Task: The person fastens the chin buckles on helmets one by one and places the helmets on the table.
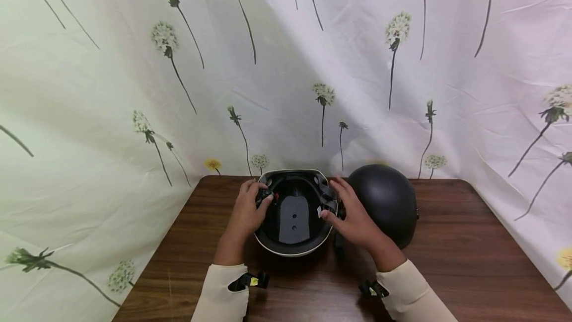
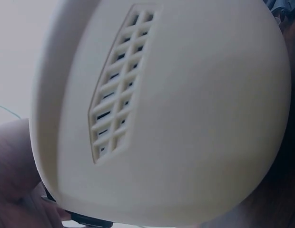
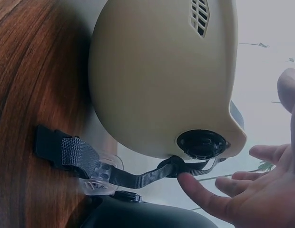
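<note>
A cream helmet (image 2: pixel 200 109) lies upside down on the table, its black padded inside (image 1: pixel 294 217) facing up. At its left rim my left hand (image 1: pixel 250 207) pinches a black strap piece between thumb and fingers, a small red part beside it. My right hand (image 1: pixel 355 215) is spread at the right rim with straight, loose fingers. In the right wrist view a fingertip meets or nearly meets the grey chin strap (image 3: pixel 138 179), which hangs outside the shell. On the strap's end is a black buckle (image 3: pixel 50 142), near the tabletop. A round black knob (image 3: pixel 203 144) sits on the shell.
A matte black helmet (image 1: pixel 384 202) sits dome up just right of the cream one, partly behind my right forearm. The brown wooden table (image 1: pixel 178 262) ends at the back against a white cloth (image 1: pixel 277 88) printed with dandelions.
</note>
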Demonstrator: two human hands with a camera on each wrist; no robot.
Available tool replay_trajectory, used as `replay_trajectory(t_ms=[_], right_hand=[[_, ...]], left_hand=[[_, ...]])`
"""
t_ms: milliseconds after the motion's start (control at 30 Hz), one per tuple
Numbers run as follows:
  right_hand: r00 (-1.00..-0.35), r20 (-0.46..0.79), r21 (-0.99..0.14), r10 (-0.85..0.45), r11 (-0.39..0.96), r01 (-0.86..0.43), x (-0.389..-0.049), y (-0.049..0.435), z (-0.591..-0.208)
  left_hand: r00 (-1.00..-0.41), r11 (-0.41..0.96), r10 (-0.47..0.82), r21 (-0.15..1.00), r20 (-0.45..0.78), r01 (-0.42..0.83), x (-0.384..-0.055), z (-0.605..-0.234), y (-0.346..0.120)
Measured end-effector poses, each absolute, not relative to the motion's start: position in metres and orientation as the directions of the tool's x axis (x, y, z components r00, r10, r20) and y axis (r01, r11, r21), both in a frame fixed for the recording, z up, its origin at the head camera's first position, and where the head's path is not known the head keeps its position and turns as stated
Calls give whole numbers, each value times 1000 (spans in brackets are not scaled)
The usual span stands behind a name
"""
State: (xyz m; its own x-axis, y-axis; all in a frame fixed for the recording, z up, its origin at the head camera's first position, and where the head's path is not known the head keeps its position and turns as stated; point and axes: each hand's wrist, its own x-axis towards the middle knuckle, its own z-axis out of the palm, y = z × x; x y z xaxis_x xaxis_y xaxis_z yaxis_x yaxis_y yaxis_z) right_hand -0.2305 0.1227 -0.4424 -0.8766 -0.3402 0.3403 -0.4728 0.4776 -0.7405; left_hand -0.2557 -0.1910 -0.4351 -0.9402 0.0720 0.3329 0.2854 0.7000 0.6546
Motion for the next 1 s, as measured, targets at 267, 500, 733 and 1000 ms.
replay_trajectory(t_ms=[267,500,733,1000], right_hand=[[-880,330,-805,-342,385,-452,-237,126,-446],[-902,309,-838,-301,362,-408,-239,122,-451],[-929,260,-883,-263,325,-339,-239,120,-454],[-940,227,-938,-256,204,-282,-242,117,-458]], left_hand=[[-905,649,84,666,416,367,-258,-434,-192],[-908,644,53,680,417,350,-258,-433,-193],[-926,628,40,712,376,316,-258,-434,-195],[-904,624,46,695,424,358,-257,-434,-196]])
